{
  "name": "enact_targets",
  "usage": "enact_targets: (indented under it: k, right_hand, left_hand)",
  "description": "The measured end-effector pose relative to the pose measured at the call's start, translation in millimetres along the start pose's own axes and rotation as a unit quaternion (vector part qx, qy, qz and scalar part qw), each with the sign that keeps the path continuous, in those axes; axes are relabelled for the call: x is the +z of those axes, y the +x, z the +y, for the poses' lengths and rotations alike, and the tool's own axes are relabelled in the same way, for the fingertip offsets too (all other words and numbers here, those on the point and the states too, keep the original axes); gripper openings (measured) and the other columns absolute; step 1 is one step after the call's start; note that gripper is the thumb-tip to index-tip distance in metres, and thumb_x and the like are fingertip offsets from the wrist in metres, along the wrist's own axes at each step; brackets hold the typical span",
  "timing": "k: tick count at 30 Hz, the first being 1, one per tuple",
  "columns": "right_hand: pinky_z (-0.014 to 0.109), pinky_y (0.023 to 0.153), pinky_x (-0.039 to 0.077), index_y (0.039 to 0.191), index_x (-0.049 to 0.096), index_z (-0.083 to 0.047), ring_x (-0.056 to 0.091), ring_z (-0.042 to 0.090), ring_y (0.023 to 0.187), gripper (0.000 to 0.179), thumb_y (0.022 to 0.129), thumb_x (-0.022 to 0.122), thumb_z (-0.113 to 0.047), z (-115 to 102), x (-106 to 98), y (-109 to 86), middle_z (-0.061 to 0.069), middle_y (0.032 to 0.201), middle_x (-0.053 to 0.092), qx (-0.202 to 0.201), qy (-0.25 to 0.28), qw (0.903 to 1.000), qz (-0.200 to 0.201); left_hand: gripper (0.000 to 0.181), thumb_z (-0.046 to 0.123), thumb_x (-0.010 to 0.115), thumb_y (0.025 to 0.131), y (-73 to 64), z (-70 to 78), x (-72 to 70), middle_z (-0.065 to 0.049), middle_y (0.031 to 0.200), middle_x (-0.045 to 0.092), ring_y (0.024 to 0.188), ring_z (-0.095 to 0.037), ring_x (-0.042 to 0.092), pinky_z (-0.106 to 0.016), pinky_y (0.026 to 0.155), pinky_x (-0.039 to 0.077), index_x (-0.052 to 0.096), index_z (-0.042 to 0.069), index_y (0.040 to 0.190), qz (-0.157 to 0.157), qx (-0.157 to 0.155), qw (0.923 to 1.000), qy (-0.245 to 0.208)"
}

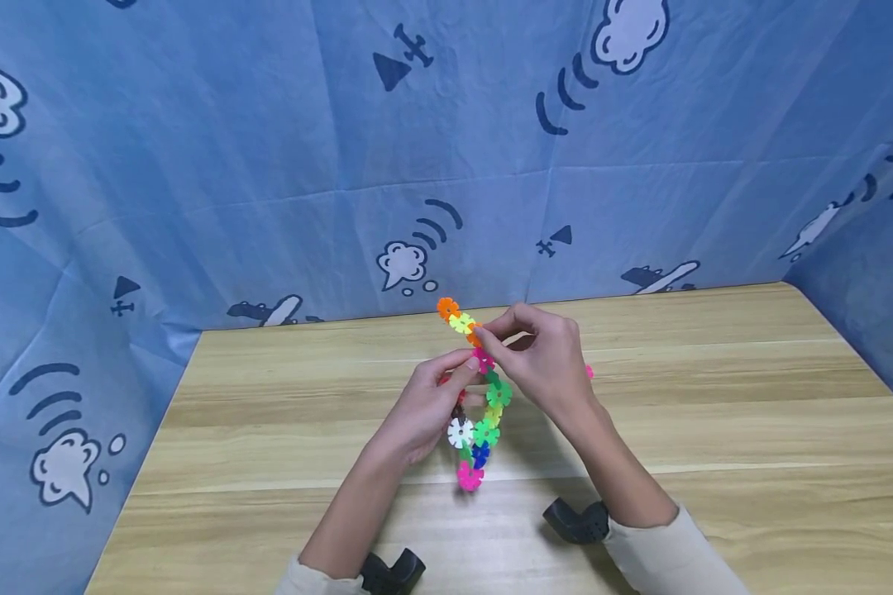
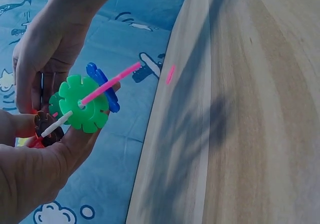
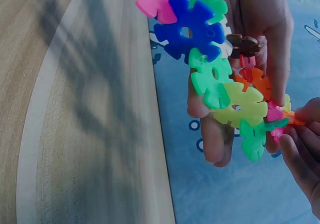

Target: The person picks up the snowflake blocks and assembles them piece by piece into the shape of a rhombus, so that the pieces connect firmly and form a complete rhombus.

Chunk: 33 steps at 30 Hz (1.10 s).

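A looped chain of interlocking snowflake discs hangs between my hands above the table, with a white disc (image 1: 460, 433), a blue disc (image 3: 188, 31) and a pink disc (image 1: 470, 476) along its lower part. My left hand (image 1: 426, 406) pinches the chain near a magenta disc (image 1: 483, 360). Just above, the fingers of my right hand (image 1: 542, 357) pinch an orange disc, mostly covered by the fingertips. Beyond them, a yellow disc (image 1: 461, 323) and an orange end disc (image 1: 447, 310) stick out up and left. In the left wrist view, a green disc (image 2: 84, 103) faces the camera.
A loose pink disc (image 1: 589, 372) lies on the wooden table (image 1: 268, 430), partly hidden behind my right hand. Blue printed cloth (image 1: 268, 165) hangs behind the table and at its sides. Black wrist devices (image 1: 576, 522) sit at both cuffs.
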State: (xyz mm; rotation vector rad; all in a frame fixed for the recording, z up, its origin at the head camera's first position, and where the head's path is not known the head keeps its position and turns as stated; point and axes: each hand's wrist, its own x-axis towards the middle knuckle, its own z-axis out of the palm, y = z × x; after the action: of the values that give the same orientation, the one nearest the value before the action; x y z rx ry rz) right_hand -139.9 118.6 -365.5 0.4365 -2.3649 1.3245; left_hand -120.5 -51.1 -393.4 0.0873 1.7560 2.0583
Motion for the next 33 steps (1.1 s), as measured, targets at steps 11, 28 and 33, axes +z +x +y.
enact_targets:
  k: [11, 28, 33]
  right_hand:
    - [0.015, 0.067, 0.062, 0.086, 0.078, -0.003, 0.079, 0.023, 0.076, 0.009, 0.088, 0.087, -0.003, 0, 0, 0.6, 0.009, 0.082, 0.081, 0.013, 0.023, 0.9996, 0.012]
    - [0.018, 0.066, 0.063, 0.096, 0.076, 0.001, 0.075, 0.015, 0.073, 0.009, 0.091, 0.083, 0.001, 6, -6, 3.6, 0.013, 0.089, 0.081, -0.008, 0.058, 0.9978, 0.029]
    - [0.024, 0.064, 0.064, 0.112, 0.075, 0.003, 0.069, 0.016, 0.071, 0.014, 0.101, 0.074, -0.004, 9, -15, 8.3, 0.020, 0.094, 0.075, 0.054, 0.108, 0.9921, -0.032]
  left_hand:
    - [0.038, 0.018, 0.052, 0.114, -0.8, -1.5, -1.4, -0.018, 0.148, 0.060, 0.095, -0.017, 0.076, -0.044, 0.111, 0.058, 0.063, 0.008, 0.149, 0.005, -0.010, 0.9999, 0.008]
    - [0.039, 0.019, 0.052, 0.114, 0.9, -3.5, 0.4, -0.020, 0.144, 0.063, 0.093, -0.015, 0.076, -0.041, 0.109, 0.060, 0.062, 0.005, 0.149, -0.002, 0.003, 0.9999, 0.011]
    - [0.039, 0.018, 0.050, 0.114, -0.3, 1.4, -3.3, -0.021, 0.133, 0.067, 0.088, -0.013, 0.075, -0.052, 0.109, 0.059, 0.060, 0.004, 0.150, -0.019, -0.008, 0.9995, -0.024]
